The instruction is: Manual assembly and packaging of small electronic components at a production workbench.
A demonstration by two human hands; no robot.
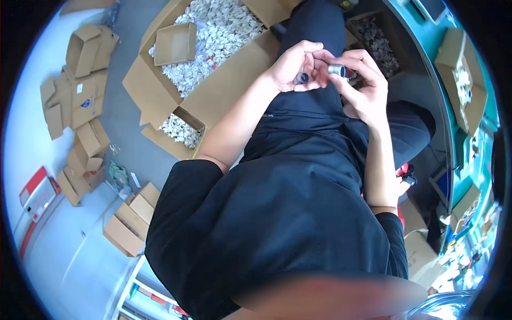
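Black shirt (288, 213) fills the foreground; left hand (296, 66) grips a dark ring (302, 78), right hand (362, 80) grips a metal cylinder (337, 69).

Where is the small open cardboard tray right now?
In the head view, the small cardboard tray sits upper left, on the white pieces inside the big open carton, left of the left hand.

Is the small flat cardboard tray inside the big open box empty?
Yes: the small flat cardboard tray shows only bare brown bottom, resting on white pieces.
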